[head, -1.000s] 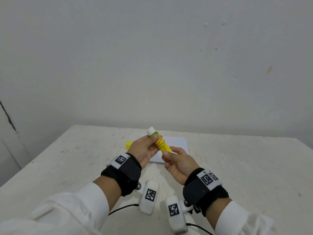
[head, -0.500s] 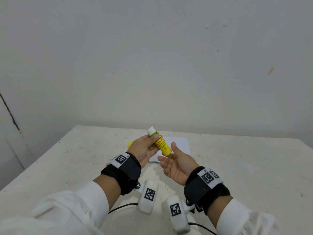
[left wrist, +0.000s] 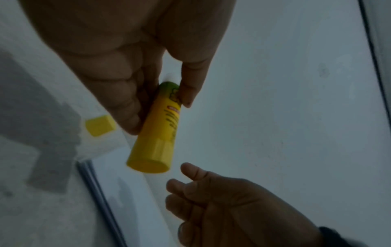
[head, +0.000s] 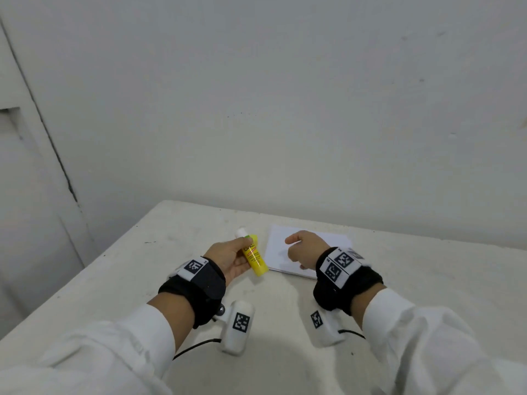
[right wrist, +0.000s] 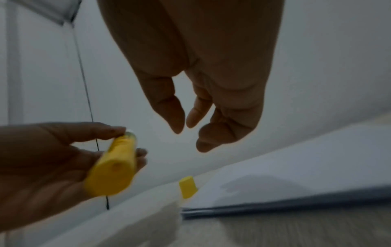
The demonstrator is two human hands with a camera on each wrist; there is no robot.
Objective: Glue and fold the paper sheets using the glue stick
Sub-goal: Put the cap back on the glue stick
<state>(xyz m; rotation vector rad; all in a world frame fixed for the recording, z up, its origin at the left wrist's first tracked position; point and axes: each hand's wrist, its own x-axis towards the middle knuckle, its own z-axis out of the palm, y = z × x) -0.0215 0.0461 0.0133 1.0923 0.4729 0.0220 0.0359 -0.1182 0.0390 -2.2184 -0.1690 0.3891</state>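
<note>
My left hand [head: 242, 249] grips a yellow glue stick [head: 255, 259] near its top, thumb on one side and fingers on the other [left wrist: 135, 117]. The stick [left wrist: 156, 137] is uncapped, with its white tip pointing up and away and its base toward me. Its yellow cap [left wrist: 99, 125] lies on the table beside a stack of white paper sheets [head: 333, 240]. My right hand [head: 298, 248] hovers palm down over the near left part of the paper. Its fingers [right wrist: 222, 130] are loosely curled and hold nothing.
The white table [head: 427, 295] ends at a pale wall behind the paper. Its left edge [head: 85, 275] drops off beside a wall panel with a dark crack. The cap [right wrist: 187, 187] sits just off the paper stack's corner [right wrist: 275, 192].
My right hand let go of the glue stick's base, turned palm down and moved right over the paper. My left hand lowered the stick slightly and kept its grip.
</note>
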